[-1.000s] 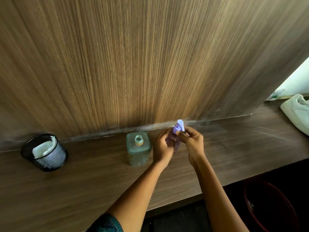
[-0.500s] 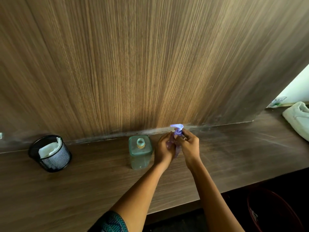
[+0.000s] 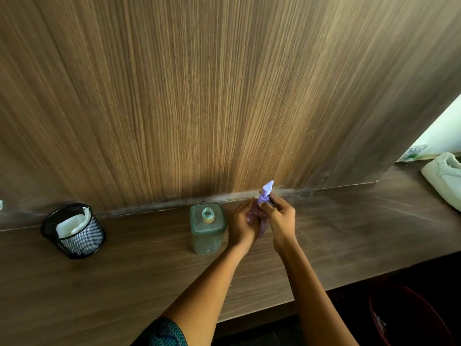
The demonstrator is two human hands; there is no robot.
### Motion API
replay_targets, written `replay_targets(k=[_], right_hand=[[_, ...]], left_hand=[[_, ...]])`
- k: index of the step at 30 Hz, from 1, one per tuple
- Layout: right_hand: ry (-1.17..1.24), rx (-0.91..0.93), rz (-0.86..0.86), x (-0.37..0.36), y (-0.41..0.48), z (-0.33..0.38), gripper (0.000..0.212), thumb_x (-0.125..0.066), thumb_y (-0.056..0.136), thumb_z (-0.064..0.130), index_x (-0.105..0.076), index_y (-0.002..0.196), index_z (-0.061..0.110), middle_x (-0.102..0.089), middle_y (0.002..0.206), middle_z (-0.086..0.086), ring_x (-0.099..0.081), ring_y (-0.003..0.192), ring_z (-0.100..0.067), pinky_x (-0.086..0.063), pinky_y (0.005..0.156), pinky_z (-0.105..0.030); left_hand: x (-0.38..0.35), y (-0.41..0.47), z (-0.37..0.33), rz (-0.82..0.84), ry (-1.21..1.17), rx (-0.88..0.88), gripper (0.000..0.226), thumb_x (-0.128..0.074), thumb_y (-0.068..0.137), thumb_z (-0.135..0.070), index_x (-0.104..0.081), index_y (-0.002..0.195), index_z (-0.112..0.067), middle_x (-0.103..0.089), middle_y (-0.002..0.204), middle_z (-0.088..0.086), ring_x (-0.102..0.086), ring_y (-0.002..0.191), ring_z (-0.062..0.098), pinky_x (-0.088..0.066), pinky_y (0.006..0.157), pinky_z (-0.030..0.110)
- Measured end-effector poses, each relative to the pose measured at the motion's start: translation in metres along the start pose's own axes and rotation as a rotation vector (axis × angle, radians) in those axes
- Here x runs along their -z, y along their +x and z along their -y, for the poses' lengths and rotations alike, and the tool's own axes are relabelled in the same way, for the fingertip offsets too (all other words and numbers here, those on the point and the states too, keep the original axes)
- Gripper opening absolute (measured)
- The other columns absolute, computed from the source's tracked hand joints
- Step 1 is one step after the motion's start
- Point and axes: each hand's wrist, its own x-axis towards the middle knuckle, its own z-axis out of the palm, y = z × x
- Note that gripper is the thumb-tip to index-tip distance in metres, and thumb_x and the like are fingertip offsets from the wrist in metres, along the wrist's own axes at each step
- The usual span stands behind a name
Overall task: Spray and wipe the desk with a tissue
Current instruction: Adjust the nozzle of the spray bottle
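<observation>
A small purple spray bottle [image 3: 266,193] stands on the dark wooden desk [image 3: 139,275] near the back wall. My left hand [image 3: 242,226] grips its body from the left. My right hand [image 3: 280,219] pinches its collar just below the pale nozzle, which points up and to the right. Most of the bottle's body is hidden between my two hands. A white tissue [image 3: 71,224] is tucked into a black mesh cup [image 3: 79,239] at the desk's left.
A clear greenish square bottle [image 3: 207,229] with an open neck stands just left of my hands. A white shoe [image 3: 444,177] lies on the desk at the far right. A dark red bin [image 3: 411,318] sits below the desk's front edge. A wooden wall panel rises behind.
The spray nozzle has turned, from pointing left half a second ago to pointing up and right now. Both hands stay on the bottle in the same spot.
</observation>
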Motion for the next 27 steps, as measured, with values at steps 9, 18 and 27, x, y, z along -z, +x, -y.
replay_targets(k=[9,18,27], right_hand=[[-0.247,-0.05,-0.262,-0.013,0.008,-0.002,0.029,-0.075,0.073,0.007,-0.049,0.087,0.012,-0.061,0.077,-0.001,-0.062,0.076,-0.018,-0.054,0.077,-0.041],[0.055,-0.057,-0.049,0.0,-0.002,0.003,0.02,-0.06,0.081,-0.009,-0.064,0.096,0.003,-0.064,0.078,-0.008,-0.062,0.071,-0.016,-0.051,0.057,-0.016],[-0.156,-0.082,-0.201,-0.011,0.01,-0.002,0.03,-0.074,0.074,0.005,-0.048,0.078,0.021,-0.058,0.075,0.002,-0.06,0.072,-0.015,-0.055,0.074,-0.038]], left_hand=[[0.0,-0.001,0.001,0.0,-0.059,-0.019,0.024,-0.048,0.095,-0.013,-0.064,0.08,-0.023,-0.065,0.074,-0.012,-0.06,0.07,-0.014,-0.043,0.066,0.001],[0.002,-0.004,-0.004,0.022,0.017,-0.067,0.036,-0.052,0.091,-0.005,-0.057,0.078,-0.038,-0.062,0.067,-0.03,-0.052,0.073,-0.028,-0.036,0.067,-0.005],[0.006,-0.002,-0.001,0.08,0.215,-0.073,0.042,-0.051,0.09,-0.003,-0.042,0.083,-0.044,-0.053,0.098,-0.009,-0.052,0.092,0.0,-0.046,0.091,0.021]])
